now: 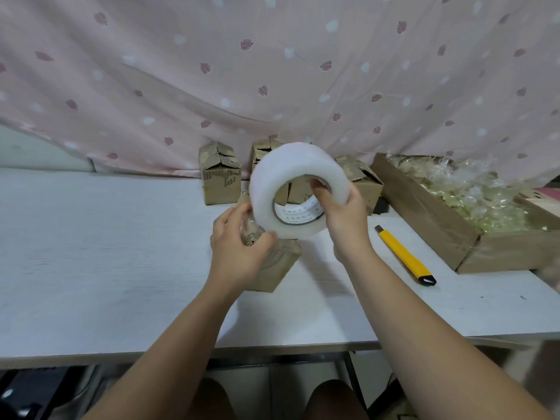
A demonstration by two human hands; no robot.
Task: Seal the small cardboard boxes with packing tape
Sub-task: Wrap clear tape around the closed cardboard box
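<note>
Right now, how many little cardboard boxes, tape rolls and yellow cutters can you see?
small cardboard boxes: 4 in view, one partly hidden behind the roll
tape roll: 1
yellow cutter: 1
Total: 6

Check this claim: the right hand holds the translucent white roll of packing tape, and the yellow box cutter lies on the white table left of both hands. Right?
No. In the head view the yellow box cutter lies right of the right hand, which holds the translucent white tape roll.
</note>
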